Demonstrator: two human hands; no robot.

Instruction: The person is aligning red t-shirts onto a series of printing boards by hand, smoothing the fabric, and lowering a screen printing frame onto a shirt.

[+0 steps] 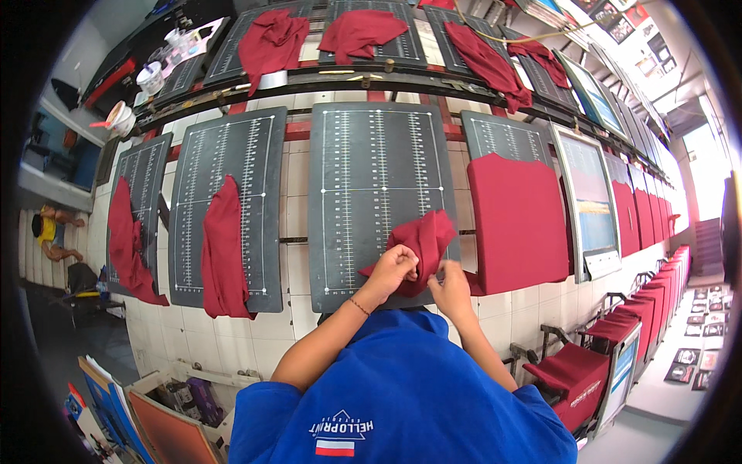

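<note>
1. Hands meet over the lower edge of a dark grey printing board (379, 170) marked with white ruler lines. The left hand (393, 267) closes its fingers on a crumpled red shirt (421, 241), pinching the cloth near its lower fold.
2. The right hand (450, 288) is just beside the left one and also grips the same red shirt from below; the fingers are pressed together on the fabric, though the exact fingertips are hidden by the cloth, so I cannot tell how many of them hold it.
3. The red shirt lies bunched on the lower right part of the board, partly lifted by both hands, not spread flat.
4. To the right, another board carries a flat red shirt (516, 220) pulled smooth over it, touching no hand.
5. To the left, a second ruled board (232, 178) has a folded red shirt (224, 251) hanging over its lower part, and one more red shirt (127, 243) hangs on the next board further left.
6. In the far row, more red shirts (270, 39) lie in loose heaps on similar boards.
7. A white tiled table (297, 193) shows between the boards.
8. The person wears a blue shirt (402, 394) at the lower edge of the view.
</note>
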